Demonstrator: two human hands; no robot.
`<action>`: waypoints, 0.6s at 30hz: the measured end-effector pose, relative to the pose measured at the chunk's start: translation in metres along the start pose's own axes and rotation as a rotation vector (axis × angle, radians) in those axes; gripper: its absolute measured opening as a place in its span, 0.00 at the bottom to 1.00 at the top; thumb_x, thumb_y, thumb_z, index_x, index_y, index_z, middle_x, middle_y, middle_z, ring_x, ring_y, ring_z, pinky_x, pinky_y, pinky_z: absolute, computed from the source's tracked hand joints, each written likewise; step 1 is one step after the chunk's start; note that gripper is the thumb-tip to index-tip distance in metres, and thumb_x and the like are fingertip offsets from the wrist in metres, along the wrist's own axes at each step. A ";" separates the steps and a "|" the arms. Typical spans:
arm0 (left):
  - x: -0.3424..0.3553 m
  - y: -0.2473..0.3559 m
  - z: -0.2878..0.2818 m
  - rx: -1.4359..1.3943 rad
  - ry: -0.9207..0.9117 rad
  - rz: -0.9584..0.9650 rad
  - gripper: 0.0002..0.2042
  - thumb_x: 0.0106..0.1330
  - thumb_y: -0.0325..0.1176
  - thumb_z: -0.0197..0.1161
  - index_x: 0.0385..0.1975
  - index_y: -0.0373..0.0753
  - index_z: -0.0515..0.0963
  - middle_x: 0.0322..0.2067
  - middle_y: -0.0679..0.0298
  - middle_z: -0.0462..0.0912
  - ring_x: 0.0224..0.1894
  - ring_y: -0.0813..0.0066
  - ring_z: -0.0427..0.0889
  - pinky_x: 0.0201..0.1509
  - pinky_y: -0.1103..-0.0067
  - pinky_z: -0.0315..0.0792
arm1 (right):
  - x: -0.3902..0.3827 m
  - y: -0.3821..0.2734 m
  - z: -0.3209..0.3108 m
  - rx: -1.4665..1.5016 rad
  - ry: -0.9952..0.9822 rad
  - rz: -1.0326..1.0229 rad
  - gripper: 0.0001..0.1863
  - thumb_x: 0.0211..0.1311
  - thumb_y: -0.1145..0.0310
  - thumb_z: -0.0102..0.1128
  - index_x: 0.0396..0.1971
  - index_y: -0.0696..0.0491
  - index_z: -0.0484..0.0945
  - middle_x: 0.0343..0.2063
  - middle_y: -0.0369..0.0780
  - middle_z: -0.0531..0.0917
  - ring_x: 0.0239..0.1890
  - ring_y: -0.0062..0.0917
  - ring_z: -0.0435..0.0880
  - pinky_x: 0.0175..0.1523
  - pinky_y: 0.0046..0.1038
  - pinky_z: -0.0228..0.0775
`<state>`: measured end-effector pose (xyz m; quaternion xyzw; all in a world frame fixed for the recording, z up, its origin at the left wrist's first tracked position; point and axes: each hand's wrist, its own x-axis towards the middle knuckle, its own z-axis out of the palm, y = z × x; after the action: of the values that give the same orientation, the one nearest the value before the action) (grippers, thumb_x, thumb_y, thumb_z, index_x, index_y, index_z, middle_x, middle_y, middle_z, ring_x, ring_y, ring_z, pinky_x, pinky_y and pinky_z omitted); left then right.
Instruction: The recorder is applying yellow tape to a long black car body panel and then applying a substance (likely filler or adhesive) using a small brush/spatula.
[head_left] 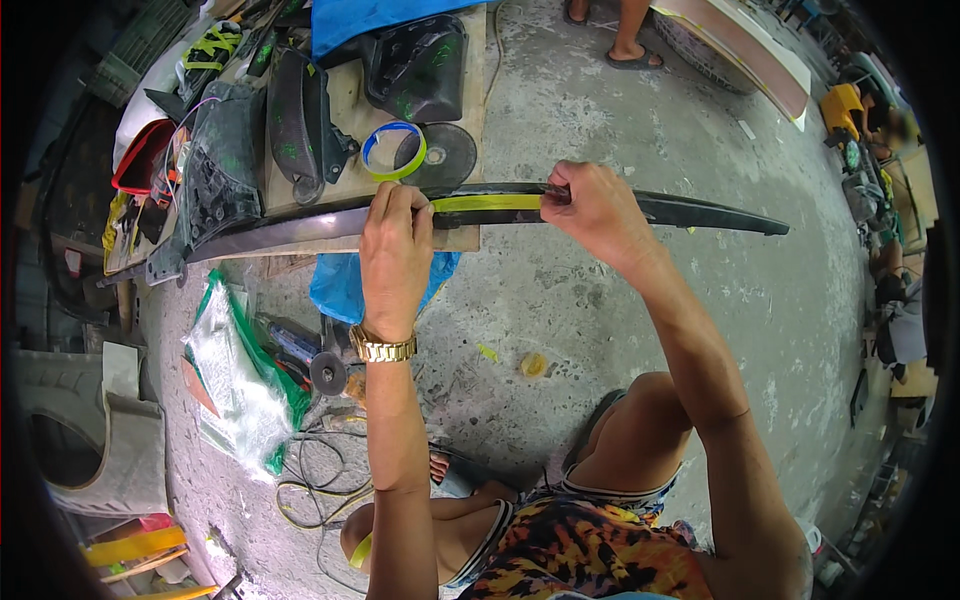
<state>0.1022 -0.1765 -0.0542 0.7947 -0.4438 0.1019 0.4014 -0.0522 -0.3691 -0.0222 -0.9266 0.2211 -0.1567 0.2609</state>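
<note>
Your left hand (pixel 393 262) and right hand (pixel 598 213) seem to pinch the yellow tape (pixel 487 203) at 2 spots along the dark strip (pixel 700 214). Hold it taut, straight, and press evenly.

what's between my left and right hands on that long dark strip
In the head view, a straight length of yellow tape runs along the long dark strip between the left hand and right hand.
</note>
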 end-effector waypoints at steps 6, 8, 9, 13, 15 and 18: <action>0.000 0.002 -0.001 -0.014 -0.014 -0.026 0.05 0.62 0.18 0.63 0.36 0.29 0.75 0.36 0.55 0.79 0.32 0.61 0.81 0.39 0.70 0.75 | -0.001 -0.006 -0.003 -0.018 -0.019 0.039 0.09 0.54 0.69 0.63 0.30 0.61 0.82 0.26 0.53 0.84 0.34 0.50 0.84 0.42 0.44 0.76; 0.000 0.002 -0.001 -0.017 -0.019 -0.034 0.05 0.61 0.18 0.63 0.36 0.29 0.75 0.36 0.55 0.78 0.32 0.61 0.81 0.39 0.70 0.75 | -0.001 -0.006 -0.003 -0.013 -0.022 0.047 0.09 0.54 0.69 0.63 0.30 0.61 0.82 0.26 0.53 0.84 0.34 0.50 0.84 0.42 0.44 0.76; 0.000 0.002 -0.001 -0.022 -0.018 -0.032 0.05 0.61 0.18 0.63 0.36 0.29 0.75 0.36 0.55 0.78 0.32 0.61 0.81 0.39 0.70 0.75 | -0.001 -0.007 -0.003 -0.008 -0.026 0.056 0.09 0.54 0.69 0.63 0.30 0.61 0.82 0.26 0.53 0.84 0.33 0.50 0.84 0.42 0.44 0.76; 0.001 0.002 -0.002 -0.041 -0.018 -0.037 0.05 0.61 0.18 0.63 0.35 0.29 0.75 0.35 0.56 0.78 0.32 0.62 0.81 0.39 0.70 0.75 | -0.001 -0.007 -0.003 -0.002 -0.018 0.056 0.09 0.53 0.69 0.63 0.29 0.61 0.82 0.26 0.53 0.83 0.33 0.50 0.84 0.41 0.44 0.76; 0.001 0.002 -0.001 -0.040 -0.020 -0.039 0.05 0.61 0.18 0.63 0.35 0.29 0.75 0.35 0.56 0.78 0.32 0.62 0.81 0.39 0.71 0.75 | -0.001 -0.006 -0.002 0.003 -0.020 0.058 0.10 0.53 0.69 0.63 0.29 0.61 0.82 0.26 0.53 0.83 0.33 0.50 0.84 0.42 0.44 0.76; 0.003 0.002 -0.001 -0.038 -0.039 -0.054 0.05 0.61 0.18 0.63 0.35 0.29 0.75 0.35 0.56 0.78 0.32 0.63 0.80 0.38 0.71 0.75 | -0.001 -0.003 -0.002 0.001 -0.005 0.035 0.10 0.53 0.68 0.64 0.28 0.61 0.82 0.27 0.53 0.84 0.34 0.50 0.84 0.42 0.44 0.75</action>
<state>0.1030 -0.1785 -0.0512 0.8004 -0.4319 0.0673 0.4103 -0.0528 -0.3676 -0.0193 -0.9228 0.2365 -0.1498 0.2647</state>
